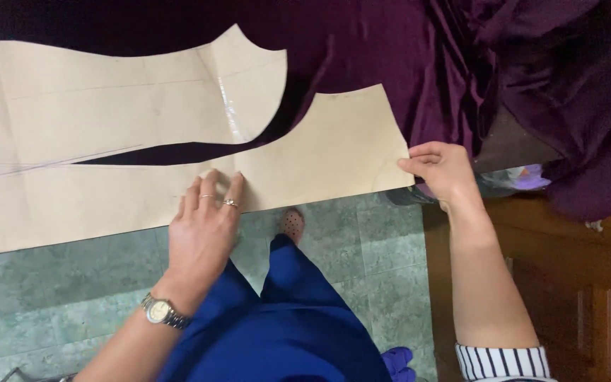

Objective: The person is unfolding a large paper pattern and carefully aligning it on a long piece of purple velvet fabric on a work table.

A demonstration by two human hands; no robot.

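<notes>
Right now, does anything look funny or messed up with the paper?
Yes. The lower paper pattern piece hangs past the edge of the purple fabric over the floor. The upper pattern piece has a shiny taped seam and creases.

Your left hand (203, 230) lies flat on the near pattern (107, 198), at 6 o'clock. Your right hand (441, 170) grips that pattern's corner at 3 o'clock. A second pattern (107, 99) lies behind the first, toward 11 o'clock, both on the cloth (362, 49), which runs on to 1 o'clock. The floor (376, 247) is below, your shoe (291, 223) between the hands
</notes>
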